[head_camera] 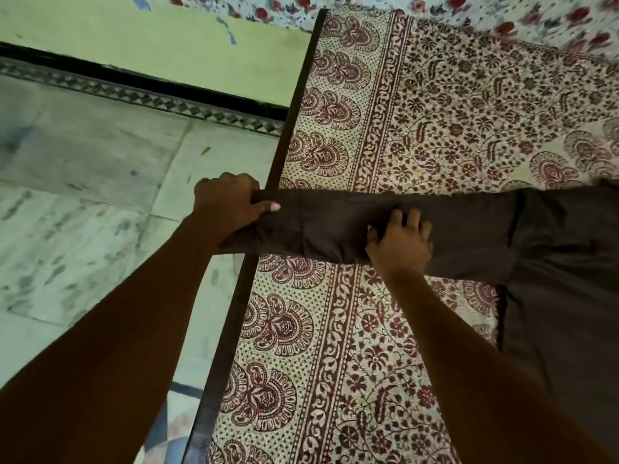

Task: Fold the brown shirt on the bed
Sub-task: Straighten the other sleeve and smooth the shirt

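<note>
The brown shirt (552, 262) lies on the bed's patterned cover (435, 112), its body at the right edge of the view. One long sleeve (469, 229) stretches left across the cover and past the bed's dark wooden edge (284, 128). My left hand (227, 202) grips the cuff end of that sleeve beyond the bed's edge, thumb on top. My right hand (398, 242) presses on the middle of the sleeve, fingers curled into the cloth.
A pale tiled floor (83, 195) with a dark patterned border lies left of the bed. A green wall (167, 45) rises behind it. A floral red and blue cloth (502, 11) lies at the far end of the bed.
</note>
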